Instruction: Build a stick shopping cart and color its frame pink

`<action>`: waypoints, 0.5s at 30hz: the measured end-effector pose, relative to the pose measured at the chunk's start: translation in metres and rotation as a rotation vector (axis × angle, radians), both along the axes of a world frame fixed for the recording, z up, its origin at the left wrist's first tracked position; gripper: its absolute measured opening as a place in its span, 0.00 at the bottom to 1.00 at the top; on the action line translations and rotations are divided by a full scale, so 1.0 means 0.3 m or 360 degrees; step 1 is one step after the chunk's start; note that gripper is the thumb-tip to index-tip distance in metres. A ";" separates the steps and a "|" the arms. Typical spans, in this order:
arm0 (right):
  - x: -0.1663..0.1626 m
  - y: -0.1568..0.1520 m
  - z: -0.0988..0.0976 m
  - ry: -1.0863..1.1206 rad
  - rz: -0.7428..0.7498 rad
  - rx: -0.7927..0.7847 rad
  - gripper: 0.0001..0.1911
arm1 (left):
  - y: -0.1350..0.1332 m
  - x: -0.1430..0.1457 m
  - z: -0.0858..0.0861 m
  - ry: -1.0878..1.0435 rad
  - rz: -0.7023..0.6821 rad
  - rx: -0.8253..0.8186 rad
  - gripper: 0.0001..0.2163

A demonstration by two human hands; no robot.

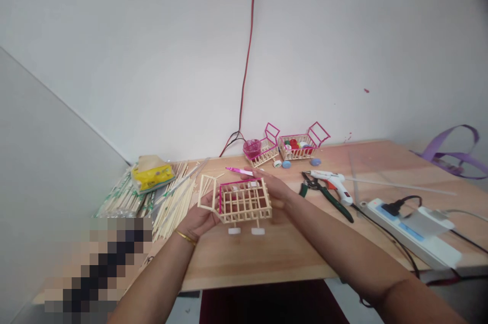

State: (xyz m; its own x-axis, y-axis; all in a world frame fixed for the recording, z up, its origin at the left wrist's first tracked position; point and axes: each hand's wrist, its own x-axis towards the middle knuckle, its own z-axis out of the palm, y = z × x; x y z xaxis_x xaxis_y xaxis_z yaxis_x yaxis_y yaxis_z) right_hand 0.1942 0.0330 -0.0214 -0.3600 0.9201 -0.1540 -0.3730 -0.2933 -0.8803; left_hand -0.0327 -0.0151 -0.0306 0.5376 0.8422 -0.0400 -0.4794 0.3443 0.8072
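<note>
A miniature shopping cart (246, 202) made of thin wooden sticks is held up above the table, its white wheels at the bottom. Its top rim is partly coloured magenta, while the handle frame at its left is bare wood. My left hand (202, 216) is closed on the cart's handle end, some fingers hidden behind the sticks. Behind the cart's far right corner, my right hand (272, 188) grips a pink marker (240, 170) that points left. Whether the right fingers also touch the cart is partly hidden.
Two magenta-trimmed carts (299, 146) stand by the wall, one beside a magenta cup (252, 148). Rightward lie cutters (328, 196), a glue gun (331, 182) and a power strip (412, 232) with cables. Wooden sticks (177, 197) and a yellow packet (152, 176) lie left.
</note>
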 end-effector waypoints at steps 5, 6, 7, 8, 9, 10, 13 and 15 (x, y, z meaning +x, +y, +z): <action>0.049 0.015 0.011 -0.0216 -0.0206 0.0432 0.20 | 0.010 -0.041 0.000 -0.0063 0.0035 0.0081 0.21; 0.065 0.021 0.024 -0.0283 -0.0286 0.0533 0.22 | 0.011 -0.046 0.005 -0.0072 0.0057 0.0103 0.22; 0.083 0.028 0.041 -0.0360 -0.0376 0.0636 0.23 | 0.012 -0.049 0.012 -0.0080 0.0076 0.0119 0.22; 0.102 0.036 0.063 -0.0451 -0.0472 0.0744 0.24 | 0.013 -0.050 0.020 -0.0085 0.0097 0.0127 0.22; 0.121 0.044 0.090 -0.0555 -0.0571 0.0854 0.24 | 0.014 -0.050 0.029 -0.0087 0.0114 0.0128 0.22; 0.138 0.054 0.119 -0.0678 -0.0656 0.0956 0.23 | 0.016 -0.048 0.037 -0.0086 0.0125 0.0120 0.21; 0.167 0.092 0.211 -0.1102 -0.0811 0.1200 0.18 | 0.023 -0.043 0.052 -0.0097 0.0143 0.0093 0.18; 0.160 0.129 0.257 -0.1382 -0.0784 0.1320 0.14 | 0.030 -0.045 0.045 -0.0129 0.0155 0.0104 0.17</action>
State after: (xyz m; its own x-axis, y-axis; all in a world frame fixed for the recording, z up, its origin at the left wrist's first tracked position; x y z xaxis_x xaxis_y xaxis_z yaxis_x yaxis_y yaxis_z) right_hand 0.2423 0.0718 0.0556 -0.0290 0.8592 0.5107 0.4958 0.4561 -0.7391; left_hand -0.0462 -0.0062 -0.0170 0.4526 0.8899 0.0570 -0.5723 0.2408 0.7839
